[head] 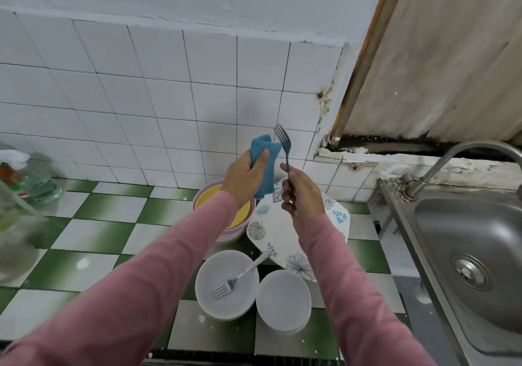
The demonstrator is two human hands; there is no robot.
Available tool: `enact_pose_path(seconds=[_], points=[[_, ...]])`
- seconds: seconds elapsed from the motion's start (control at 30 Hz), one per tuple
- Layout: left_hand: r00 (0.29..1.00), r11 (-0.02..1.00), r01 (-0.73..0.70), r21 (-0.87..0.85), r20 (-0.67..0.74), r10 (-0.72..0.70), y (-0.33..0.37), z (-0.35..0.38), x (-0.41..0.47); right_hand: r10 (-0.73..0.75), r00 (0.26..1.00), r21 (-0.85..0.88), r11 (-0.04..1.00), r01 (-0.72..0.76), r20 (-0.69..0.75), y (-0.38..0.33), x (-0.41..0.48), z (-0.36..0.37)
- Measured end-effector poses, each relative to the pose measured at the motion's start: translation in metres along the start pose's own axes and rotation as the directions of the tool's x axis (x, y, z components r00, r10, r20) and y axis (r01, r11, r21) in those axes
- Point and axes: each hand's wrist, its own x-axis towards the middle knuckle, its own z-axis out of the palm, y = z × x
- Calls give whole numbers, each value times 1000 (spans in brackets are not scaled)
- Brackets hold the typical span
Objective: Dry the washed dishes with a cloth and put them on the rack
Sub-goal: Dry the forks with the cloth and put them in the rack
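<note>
Right hand [303, 193] pinches the fork [284, 146] upright by its handle above the plates [226, 281], tines clear for wiping, while left hand [248, 176] grips the cloth [265, 162] just beside it.

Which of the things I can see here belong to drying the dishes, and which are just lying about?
For the job: blue cloth in the left hand; fork in the right hand; second fork lying on a white plate; other white plate; leaf-patterned plate; stack of coloured bowls.

Just lying about: sink; tap; blurred clear containers at far left.
</note>
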Motion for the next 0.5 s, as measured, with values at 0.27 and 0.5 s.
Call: enact_pose_path(seconds=[0.27, 0.5], points=[[939, 978, -200, -62, -296, 173, 10, 2, -4, -35, 999, -83, 996, 38, 38, 6, -12, 7], [926, 891, -356, 283, -20, 376, 5, 12, -9, 88, 995, 72, 993, -91, 44, -2, -14, 21]])
